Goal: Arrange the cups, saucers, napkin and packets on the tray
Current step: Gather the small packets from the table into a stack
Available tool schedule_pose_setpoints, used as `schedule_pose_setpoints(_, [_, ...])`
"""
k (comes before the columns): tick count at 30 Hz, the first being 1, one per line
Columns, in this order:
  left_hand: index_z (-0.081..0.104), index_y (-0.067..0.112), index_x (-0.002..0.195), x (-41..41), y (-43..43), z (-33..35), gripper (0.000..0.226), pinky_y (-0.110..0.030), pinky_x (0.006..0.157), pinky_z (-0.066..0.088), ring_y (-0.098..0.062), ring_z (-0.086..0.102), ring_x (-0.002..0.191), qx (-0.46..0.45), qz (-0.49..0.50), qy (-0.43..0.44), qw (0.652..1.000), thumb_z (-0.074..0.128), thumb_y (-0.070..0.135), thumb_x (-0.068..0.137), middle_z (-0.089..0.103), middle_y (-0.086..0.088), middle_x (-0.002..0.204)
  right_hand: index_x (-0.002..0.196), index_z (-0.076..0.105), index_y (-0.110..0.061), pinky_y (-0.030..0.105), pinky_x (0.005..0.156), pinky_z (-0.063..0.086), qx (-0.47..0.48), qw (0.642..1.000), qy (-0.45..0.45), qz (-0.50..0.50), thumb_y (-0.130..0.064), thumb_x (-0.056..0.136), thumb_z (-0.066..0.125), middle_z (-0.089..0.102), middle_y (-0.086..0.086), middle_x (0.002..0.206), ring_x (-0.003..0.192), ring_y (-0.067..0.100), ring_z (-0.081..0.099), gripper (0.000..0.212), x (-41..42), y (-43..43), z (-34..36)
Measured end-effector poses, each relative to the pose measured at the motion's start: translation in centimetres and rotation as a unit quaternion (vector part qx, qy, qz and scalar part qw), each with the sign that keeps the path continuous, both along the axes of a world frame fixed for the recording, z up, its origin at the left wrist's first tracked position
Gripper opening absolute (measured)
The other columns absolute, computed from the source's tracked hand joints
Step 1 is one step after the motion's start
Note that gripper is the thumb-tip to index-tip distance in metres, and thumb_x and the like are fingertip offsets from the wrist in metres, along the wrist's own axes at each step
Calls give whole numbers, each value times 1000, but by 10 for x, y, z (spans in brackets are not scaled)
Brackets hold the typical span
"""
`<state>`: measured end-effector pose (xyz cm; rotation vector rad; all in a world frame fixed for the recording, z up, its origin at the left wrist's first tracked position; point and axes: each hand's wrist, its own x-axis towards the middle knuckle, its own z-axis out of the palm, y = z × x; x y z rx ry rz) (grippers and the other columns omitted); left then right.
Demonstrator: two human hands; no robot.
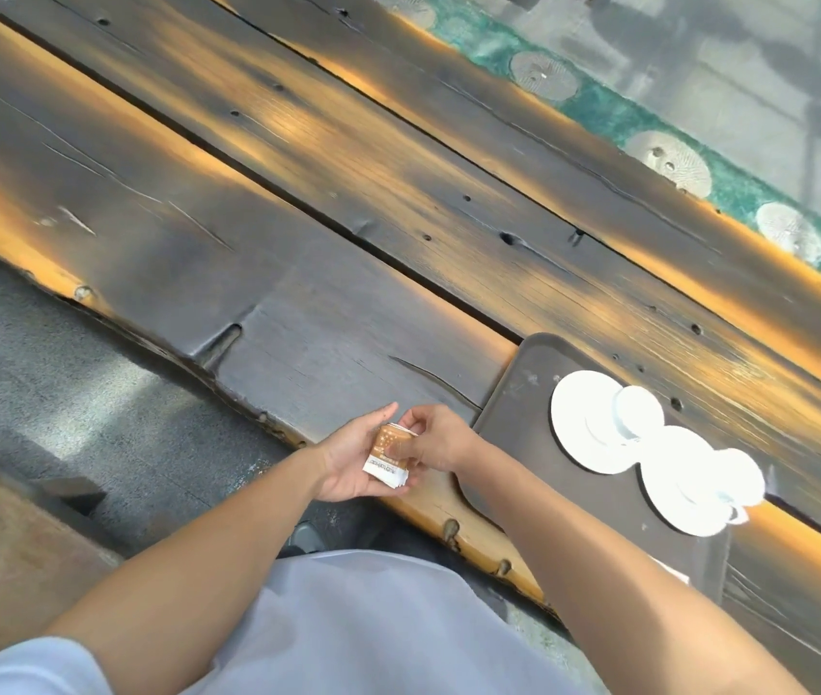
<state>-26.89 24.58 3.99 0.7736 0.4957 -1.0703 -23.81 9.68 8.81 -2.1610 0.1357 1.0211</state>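
The dark, scorched plank table (328, 203) looked rough, cracked wood; the rectangular brown tray (523, 393) matt plastic; the white saucers (580, 427) glossy ceramic.

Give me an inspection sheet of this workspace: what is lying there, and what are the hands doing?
Surface: dark plank table, cracked, with orange edges.
Job's things: tray at the table's near edge; two saucers side by side on it, cups on them; packets held off the tray.
Clutter: white scrap on the tray, half hidden by the right arm; cannot tell what it is.
Hands: left hand cradles the packets; right hand pinches them.
Cables: nothing seen.
Surroundings: green patterned carpet beyond the table; grey floor below.
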Motion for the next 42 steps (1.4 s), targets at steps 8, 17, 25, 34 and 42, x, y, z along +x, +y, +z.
schedule_pose_setpoints(8, [66,2,120,26,-60,-5,26,-37,87,58,-25,72,98,98,-52,-58,992,56,11,97,75,-17,109,84,62,-16,27,59,56,19,985,6,-173,-12,79,80,66,2,75,67,16,63,20,-6,-82,-1])
schedule_pose_setpoints(17, [61,-2,124,61,-136,-3,28,-39,97,53,-31,69,110,145,-49,-67,986,60,4,97,71,-21,118,98,64,-1,26,59,58,83,893,-6,-442,-7,80,78,70,16,87,69,19,69,23,3,-141,-12])
schedule_pose_setpoints(25, [66,2,120,98,-188,-9,27,-35,86,58,-28,69,104,298,-40,-95,949,66,5,93,71,-14,110,80,72,2,48,79,59,-64,920,-16,-387,-14,86,55,64,13,73,70,26,62,24,37,-159,-31])
schedule_pose_setpoints(34, [77,15,94,147,-214,-17,24,-42,85,57,-32,69,94,442,-253,-321,798,54,22,99,75,-10,92,51,46,-14,28,56,41,-147,948,-17,-282,-11,88,47,54,6,55,64,28,53,37,90,-183,-40])
schedule_pose_setpoints(42, [74,9,86,174,-228,-25,26,-40,81,57,-30,70,90,463,-311,-320,766,56,24,98,73,-12,89,57,51,-14,32,72,54,-186,951,-12,-248,-15,93,45,70,17,78,73,32,62,37,114,-200,-53])
